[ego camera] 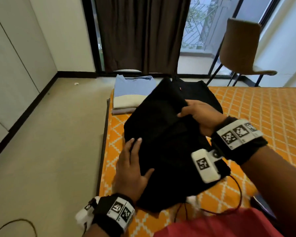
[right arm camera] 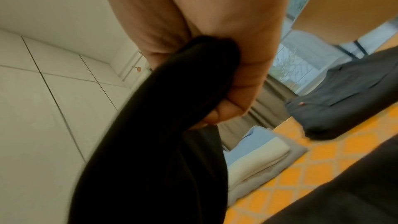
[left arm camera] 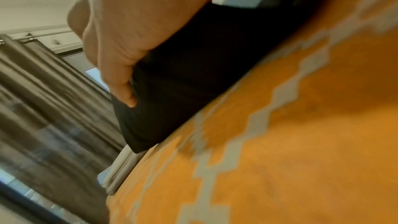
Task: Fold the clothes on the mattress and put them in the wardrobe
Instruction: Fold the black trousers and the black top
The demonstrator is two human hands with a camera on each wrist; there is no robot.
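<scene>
Head view, left to right: I see bare floor (ego camera: 46,142), then mattress (ego camera: 263,108) edge. Left hand (ego camera: 132,166) flat, fingers straight, pressing black garment (ego camera: 161,134) on mattress near that edge. Folded stack (ego camera: 132,94) beyond. Right hand (ego camera: 200,115) clamped on lifted garment fold. Chair (ego camera: 241,47) far right by window.

On the mattress (ego camera: 246,117) the garment (ego camera: 161,134) lies nearest; behind it, left — a folded stack (ego camera: 132,94); right — another garment (ego camera: 200,93). Behind the mattress, right — a chair (ego camera: 241,48).
</scene>
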